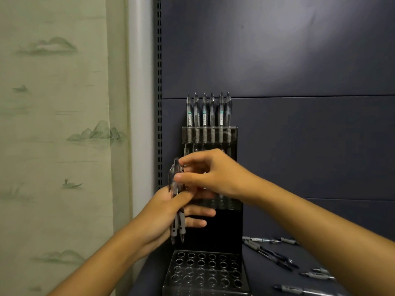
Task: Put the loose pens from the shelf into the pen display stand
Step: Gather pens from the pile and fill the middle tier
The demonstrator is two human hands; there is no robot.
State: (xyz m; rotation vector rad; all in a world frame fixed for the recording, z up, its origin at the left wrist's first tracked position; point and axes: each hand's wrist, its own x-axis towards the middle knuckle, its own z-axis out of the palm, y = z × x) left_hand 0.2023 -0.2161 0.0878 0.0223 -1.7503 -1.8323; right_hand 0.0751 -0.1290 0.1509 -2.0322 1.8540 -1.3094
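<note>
Here the left hand (162, 212) grips a small bundle of pens (177, 201) upright, tips down, likely as a ready supply, while the right hand (213, 174) pinches the top of one, apparently to draw it out. Behind both hands rises the black stand (205, 272), its top row filled, its lowest holes empty. More loose pens (275, 256) lie below the right forearm on the dark blue shelf (263, 276); pale landscape wallpaper (55, 124) sits left.
</note>
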